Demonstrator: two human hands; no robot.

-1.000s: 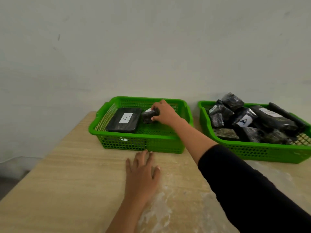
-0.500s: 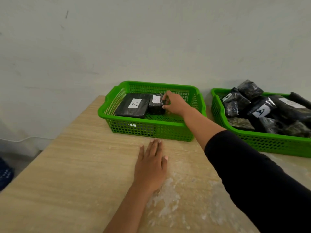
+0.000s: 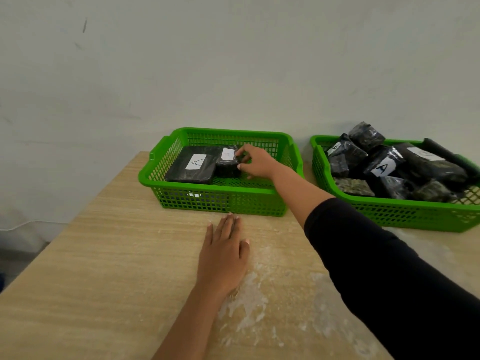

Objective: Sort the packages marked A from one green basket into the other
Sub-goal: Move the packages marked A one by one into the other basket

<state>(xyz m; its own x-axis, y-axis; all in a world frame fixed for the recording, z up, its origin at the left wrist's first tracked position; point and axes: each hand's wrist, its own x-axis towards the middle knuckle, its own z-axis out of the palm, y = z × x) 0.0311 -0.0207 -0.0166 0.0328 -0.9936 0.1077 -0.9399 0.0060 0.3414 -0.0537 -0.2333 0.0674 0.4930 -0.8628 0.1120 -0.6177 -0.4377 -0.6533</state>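
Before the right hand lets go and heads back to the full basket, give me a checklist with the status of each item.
1. Small package inside left basket: ok.
2. It rests on the basket floor: cannot tell.
3. Its label reads A: cannot tell, washed out.
4. Right hand fingers released: not ok, on the package.
5. Left hand flat on table, out of the way: ok.
6. Another A package visible in right basket: ok.

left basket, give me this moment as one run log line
stage: placing | right hand on small package in left basket, beside flat A package | left hand flat on table | right basket still full
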